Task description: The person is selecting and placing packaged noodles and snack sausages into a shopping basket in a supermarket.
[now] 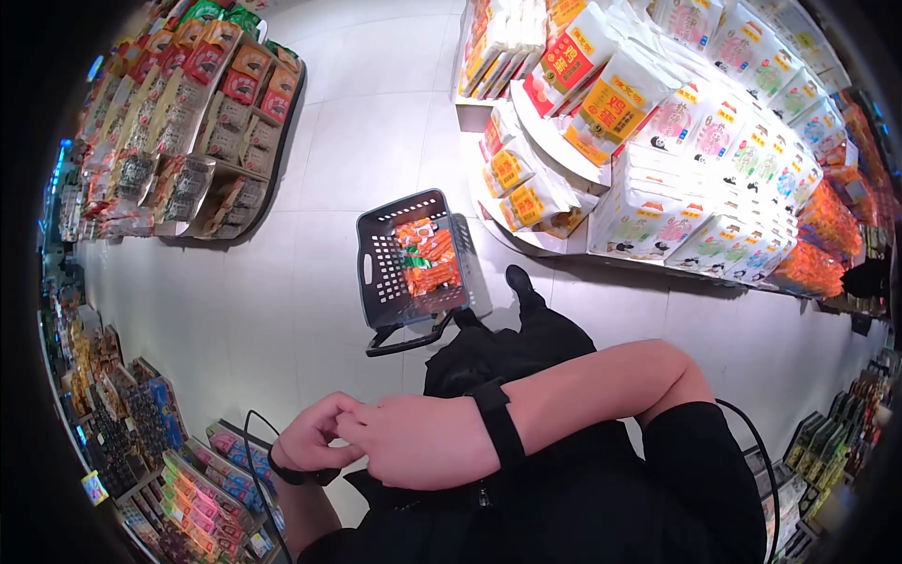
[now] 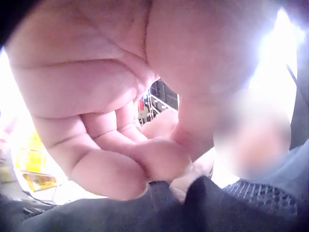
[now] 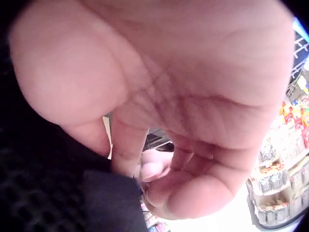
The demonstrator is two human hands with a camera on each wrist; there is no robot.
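Note:
In the head view my left hand (image 1: 315, 434) and right hand (image 1: 413, 440) meet in front of the body. The fingers of both bend loosely inward, and their fingertips overlap. Inside the left wrist view, bent fingers (image 2: 113, 171) come down close over dark cloth. Bent fingers also fill the right wrist view, where the right hand (image 3: 183, 125) shows its palm, with part of the other hand behind. I see no item in either hand. Past the hands stands a dark grey shopping basket (image 1: 368, 273) with orange packets (image 1: 434, 258) and a green one inside; its black handle (image 1: 404, 348) leans toward the legs.
A curved display (image 1: 564, 155) with white and yellow bags rises at the right, near the shoe (image 1: 519, 279). At the left stands a rounded shelf (image 1: 268, 150) of snack packets. More shelves of colourful packets (image 1: 202, 512) line the lower left. Pale tiled floor (image 1: 301, 273) runs between.

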